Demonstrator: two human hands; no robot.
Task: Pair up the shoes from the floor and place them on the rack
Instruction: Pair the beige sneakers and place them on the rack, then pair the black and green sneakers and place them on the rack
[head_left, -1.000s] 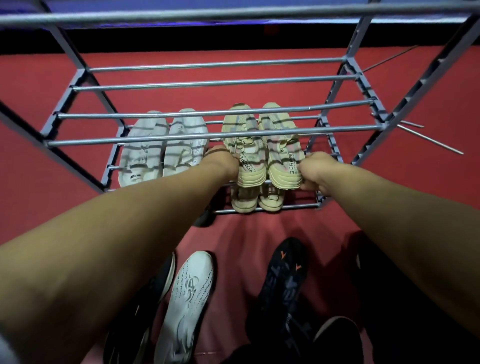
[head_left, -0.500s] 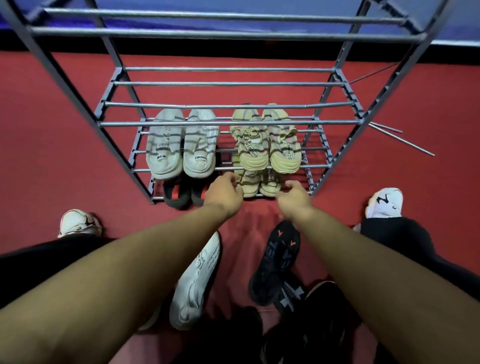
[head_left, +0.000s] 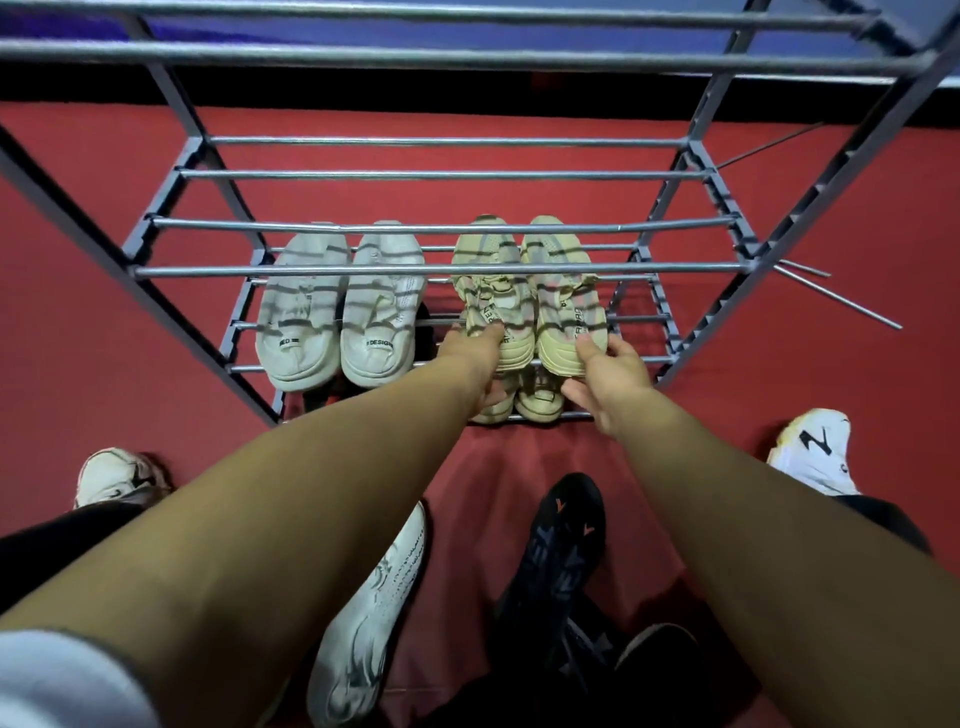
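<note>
So both arms stretched forward, nearly straight, into the grey metal shoe rack (head_left: 171, 291). Left hand (head_left: 475, 358) palm down, fingers laid over the heel of the left beige sneaker (head_left: 491, 301), thumb under it; looks like a grip. Right hand (head_left: 605, 379) turned sideways, thumb up against the heel of the right beige sneaker (head_left: 563, 306), fingers curled under its sole, holding it. Both beige sneakers sit side by side on a lower rack shelf, toes away. Just left of the left hand, a white sneaker pair (head_left: 337, 312) on the same shelf. Below the hands, another beige pair (head_left: 540, 400) on the bottom shelf, partly hidden. Near the forearms on the red floor (head_left: 78, 312): a white shoe (head_left: 374, 613) and a black shoe (head_left: 563, 551).
</note>
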